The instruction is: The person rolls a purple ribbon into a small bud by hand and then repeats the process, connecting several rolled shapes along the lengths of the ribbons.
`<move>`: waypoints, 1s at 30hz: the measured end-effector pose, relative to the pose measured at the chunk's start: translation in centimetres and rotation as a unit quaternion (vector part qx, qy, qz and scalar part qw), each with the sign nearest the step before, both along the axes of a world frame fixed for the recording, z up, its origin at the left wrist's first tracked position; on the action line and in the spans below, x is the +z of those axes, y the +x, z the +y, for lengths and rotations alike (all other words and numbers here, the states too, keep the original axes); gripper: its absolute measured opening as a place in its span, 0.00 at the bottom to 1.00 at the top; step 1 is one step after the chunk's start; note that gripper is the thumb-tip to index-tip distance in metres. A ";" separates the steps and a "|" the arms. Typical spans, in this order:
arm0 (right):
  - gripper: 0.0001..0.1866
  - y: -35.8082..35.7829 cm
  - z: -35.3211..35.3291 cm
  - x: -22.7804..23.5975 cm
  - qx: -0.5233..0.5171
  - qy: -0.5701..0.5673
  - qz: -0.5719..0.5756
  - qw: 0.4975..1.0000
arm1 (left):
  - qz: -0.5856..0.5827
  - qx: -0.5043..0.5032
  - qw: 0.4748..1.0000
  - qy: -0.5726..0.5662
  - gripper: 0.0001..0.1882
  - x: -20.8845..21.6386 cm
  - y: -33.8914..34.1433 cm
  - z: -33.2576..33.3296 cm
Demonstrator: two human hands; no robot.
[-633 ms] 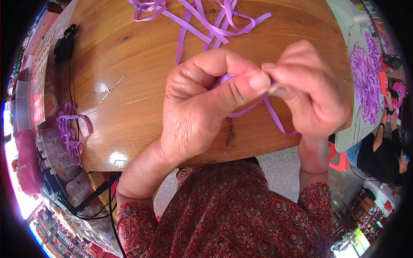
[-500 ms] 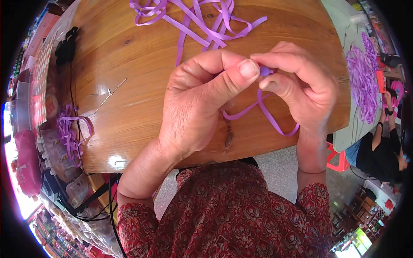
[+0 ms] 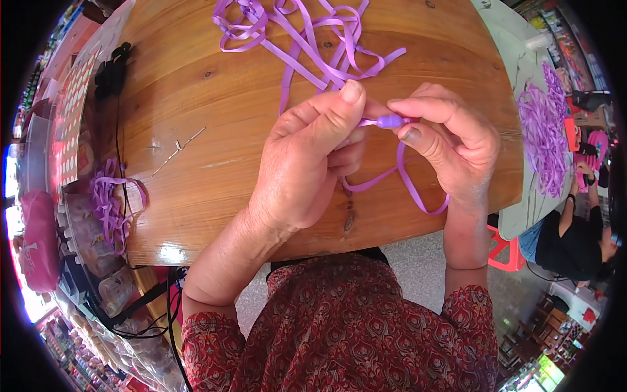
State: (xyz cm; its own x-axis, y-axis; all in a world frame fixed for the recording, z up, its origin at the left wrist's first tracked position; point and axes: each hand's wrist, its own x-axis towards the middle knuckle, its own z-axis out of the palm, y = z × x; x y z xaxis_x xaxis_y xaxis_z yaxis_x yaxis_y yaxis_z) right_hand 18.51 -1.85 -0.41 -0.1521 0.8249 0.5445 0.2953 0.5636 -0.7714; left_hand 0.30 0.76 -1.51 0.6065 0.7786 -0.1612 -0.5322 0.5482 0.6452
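Loose purple ribbons (image 3: 292, 63) lie by the far edge of a wooden tabletop (image 3: 196, 202); in from its near edge, left hand (image 3: 297, 160) and right hand (image 3: 460, 147) clamp fingers on one ribbon (image 3: 401, 168), seemingly steadying its bead (image 3: 390, 121) between them.

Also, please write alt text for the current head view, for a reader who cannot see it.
A person's left hand and right hand hold purple ribbon with a small barrel-shaped piece between them, above a wooden table. Loose ribbons lie toward its far side, and a purple heap rests on a pale table at right.
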 end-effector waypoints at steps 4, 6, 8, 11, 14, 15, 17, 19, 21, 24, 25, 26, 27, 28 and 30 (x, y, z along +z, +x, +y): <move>0.10 0.3 -0.1 0.2 -0.009 -0.008 0.002 1.000 | 0.186 0.080 0.966 0.160 0.12 0.1 0.5 -0.4; 0.10 0.2 -0.2 0.3 -0.016 -0.010 0.020 1.000 | 0.228 0.146 0.925 0.267 0.10 -0.8 0.8 0.0; 0.09 0.0 -0.2 0.4 -0.025 -0.025 0.033 0.999 | 0.248 0.228 0.869 0.362 0.09 -1.5 0.9 1.0; 0.08 -0.3 -0.7 -0.7 -0.011 -0.104 0.143 0.984 | 0.251 0.262 0.871 0.331 0.10 -1.8 0.7 2.0; 0.06 0.9 -2.1 -0.5 -0.001 -0.052 0.058 0.997 | 0.265 0.272 0.855 0.352 0.10 -2.8 0.6 3.1; 0.06 1.4 -2.8 -0.1 0.002 -0.062 0.046 0.997 | 0.301 0.296 0.825 0.375 0.10 -2.9 0.5 3.2; 0.06 3.6 -4.4 0.9 -0.025 -0.072 0.016 0.997 | 0.295 0.272 0.837 0.373 0.10 -3.1 1.1 2.6; 0.07 5.9 -5.4 1.9 -0.059 -0.159 0.040 0.985 | 0.300 0.261 0.839 0.371 0.10 -3.3 0.6 2.6; 0.08 9.3 -6.2 3.2 -0.139 -0.194 0.056 0.969 | 0.323 0.230 0.827 0.400 0.09 -4.3 0.4 2.9; 0.09 17.7 -7.2 5.1 -0.311 -0.163 0.059 0.934 | 0.342 0.221 0.811 0.421 0.07 -3.7 0.8 2.4; 0.10 22.1 -7.7 5.2 -0.335 -0.099 0.082 0.934 | 0.336 0.219 0.814 0.421 0.07 -3.6 1.2 2.3; 0.13 25.2 -8.3 6.3 -0.413 -0.069 0.059 0.906 | 0.332 0.216 0.806 0.441 0.06 -3.7 1.4 2.3; 0.15 28.8 -9.1 7.8 -0.427 -0.063 0.108 0.896 | 0.327 0.213 0.798 0.460 0.06 -3.6 1.6 2.2; 0.18 32.1 -10.0 9.0 -0.440 -0.057 0.155 0.882 | 0.324 0.210 0.800 0.460 0.06 -3.6 1.9 2.1; 0.20 37.0 -11.6 10.5 -0.537 -0.056 0.003 0.841 | 0.389 0.180 0.755 0.496 0.05 -3.0 1.9 1.8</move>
State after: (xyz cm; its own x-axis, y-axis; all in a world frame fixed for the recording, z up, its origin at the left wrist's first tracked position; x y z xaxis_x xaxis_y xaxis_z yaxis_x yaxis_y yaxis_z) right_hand 55.54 -13.45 10.13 0.7170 0.5308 0.4519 0.5840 -0.1034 -0.8052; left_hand 2.19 2.59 -4.54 0.3481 0.8423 0.4115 0.2197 -0.5000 0.8377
